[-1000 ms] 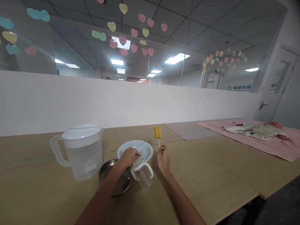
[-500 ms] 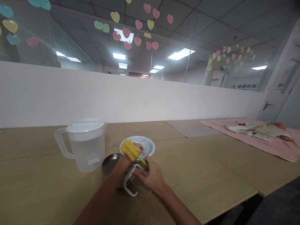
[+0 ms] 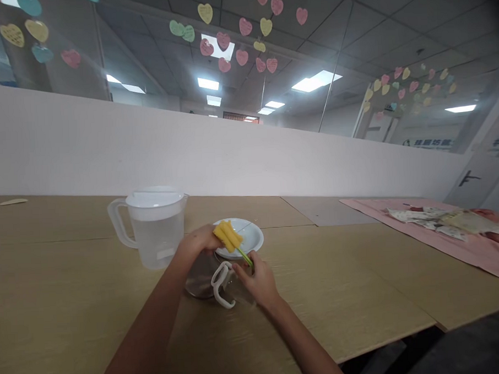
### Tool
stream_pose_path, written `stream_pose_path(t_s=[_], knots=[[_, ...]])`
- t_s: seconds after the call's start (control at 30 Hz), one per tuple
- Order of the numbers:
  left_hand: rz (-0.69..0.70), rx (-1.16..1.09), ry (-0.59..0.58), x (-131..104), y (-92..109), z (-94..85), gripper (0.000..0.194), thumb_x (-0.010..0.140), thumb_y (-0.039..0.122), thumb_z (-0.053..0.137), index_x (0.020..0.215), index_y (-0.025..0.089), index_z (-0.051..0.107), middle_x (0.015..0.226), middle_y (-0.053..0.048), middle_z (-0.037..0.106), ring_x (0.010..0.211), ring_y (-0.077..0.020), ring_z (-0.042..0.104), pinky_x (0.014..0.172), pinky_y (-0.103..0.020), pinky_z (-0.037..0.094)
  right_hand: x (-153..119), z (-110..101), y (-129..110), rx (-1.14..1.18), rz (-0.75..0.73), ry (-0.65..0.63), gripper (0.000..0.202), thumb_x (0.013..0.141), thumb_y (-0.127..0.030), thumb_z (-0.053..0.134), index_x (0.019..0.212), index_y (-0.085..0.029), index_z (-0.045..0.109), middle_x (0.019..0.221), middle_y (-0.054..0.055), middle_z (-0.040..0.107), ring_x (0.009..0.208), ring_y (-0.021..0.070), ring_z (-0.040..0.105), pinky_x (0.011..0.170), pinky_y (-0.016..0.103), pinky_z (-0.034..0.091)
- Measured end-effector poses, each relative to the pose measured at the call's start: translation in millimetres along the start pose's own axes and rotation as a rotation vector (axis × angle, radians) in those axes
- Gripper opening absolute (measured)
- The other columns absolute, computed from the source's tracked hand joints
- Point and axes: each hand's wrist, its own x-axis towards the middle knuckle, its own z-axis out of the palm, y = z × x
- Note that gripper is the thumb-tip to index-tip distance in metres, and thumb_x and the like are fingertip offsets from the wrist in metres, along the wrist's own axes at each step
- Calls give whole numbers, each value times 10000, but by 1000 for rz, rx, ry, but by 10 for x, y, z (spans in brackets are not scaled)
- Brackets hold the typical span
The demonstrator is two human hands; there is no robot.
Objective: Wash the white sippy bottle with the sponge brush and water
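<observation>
well, the right hand (image 3: 261, 280) grips the sponge brush (image 3: 228, 236) and bottle (image 3: 237, 292); whether the left hand (image 3: 201, 240), near the jug (image 3: 158, 235), holds anything i can't tell.

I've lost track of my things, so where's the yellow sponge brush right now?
In the head view, just left of centre, the yellow sponge brush is held by its green handle in the right hand, its yellow end near the left hand.

The tan table (image 3: 72, 299) carries a lidded pitcher (image 3: 161, 238), a white dish (image 3: 252, 240) and a spread pink cloth (image 3: 486, 255).
</observation>
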Motion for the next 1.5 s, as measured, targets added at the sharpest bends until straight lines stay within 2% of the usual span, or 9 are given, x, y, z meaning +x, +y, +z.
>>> stream_pose_path(t_s=[0.13, 0.2, 0.37, 0.5, 0.7, 0.9, 1.17, 1.33, 1.5], knots=[[-88, 66, -353, -66, 64, -39, 131, 566, 174, 675, 520, 90, 586, 476, -54, 591, 498, -218, 590, 498, -344, 497, 9, 31, 66, 26, 27, 67, 325, 789, -513, 430, 718, -199, 480, 566, -28, 540, 518, 121, 484, 504, 210, 299], [-65, 43, -455, -87, 105, -10, 92, 524, 151, 673, 582, 107, 617, 487, -45, 610, 522, -211, 603, 515, -315, 507, 12, 55, 107, 71, 34, 101, 330, 803, -499, 412, 697, -196, 489, 551, -31, 531, 504, 114, 468, 502, 209, 302], [-5, -45, -545, -96, 132, 8, 438, 494, 200, 693, 924, 157, 620, 592, -14, 668, 592, -205, 634, 536, -281, 514, 16, 86, 180, 167, 59, 162, 362, 810, -490, 409, 678, -174, 525, 545, -25, 542, 492, 104, 454, 505, 210, 315], [202, -54, -491, -107, 142, -46, 523, 467, 191, 695, 985, 161, 627, 697, -14, 697, 632, -200, 636, 560, -260, 494, 10, 47, 211, 198, 116, 226, 407, 825, -510, 383, 688, -164, 548, 546, -4, 563, 506, 122, 484, 523, 224, 334], [386, -84, -229, -183, 334, -72, 512, 510, 123, 613, 1021, 141, 616, 936, -41, 676, 763, -178, 631, 594, -198, 462, 5, 52, 284, 120, 120, 270, 476, 850, -529, 303, 773, -156, 587, 634, 49, 611, 565, 152, 522, 536, 237, 337], [532, -99, -213, -169, 420, 24, 429, 553, 118, 551, 977, 137, 615, 919, -35, 671, 745, -154, 616, 580, -186, 450, 50, 97, 346, 157, 176, 259, 473, 847, -532, 301, 813, -158, 589, 666, 52, 623, 578, 151, 525, 540, 232, 337], [557, 43, -52, -115, 447, 159, 356, 632, 275, 585, 970, 201, 669, 925, -19, 674, 831, -169, 574, 675, -199, 416, 219, 47, 509, 512, 367, 422, 531, 764, -641, 353, 566, -167, 488, 456, -26, 473, 452, 113, 443, 466, 227, 342], [604, 45, -5, -117, 511, 292, 340, 654, 243, 559, 974, 204, 667, 937, -26, 675, 845, -165, 581, 700, -205, 412, 275, 45, 512, 794, 502, 529, 444, 739, -611, 428, 594, -191, 432, 461, -51, 437, 421, 99, 421, 440, 231, 367], [619, 38, 30, -18, 455, 260, 304, 725, 292, 547, 996, 203, 650, 978, -17, 671, 853, -155, 593, 723, -200, 428, 301, 13, 534, 888, 565, 703, 352, 764, -531, 414, 622, -211, 376, 455, -75, 369, 376, 81, 362, 375, 211, 307]])
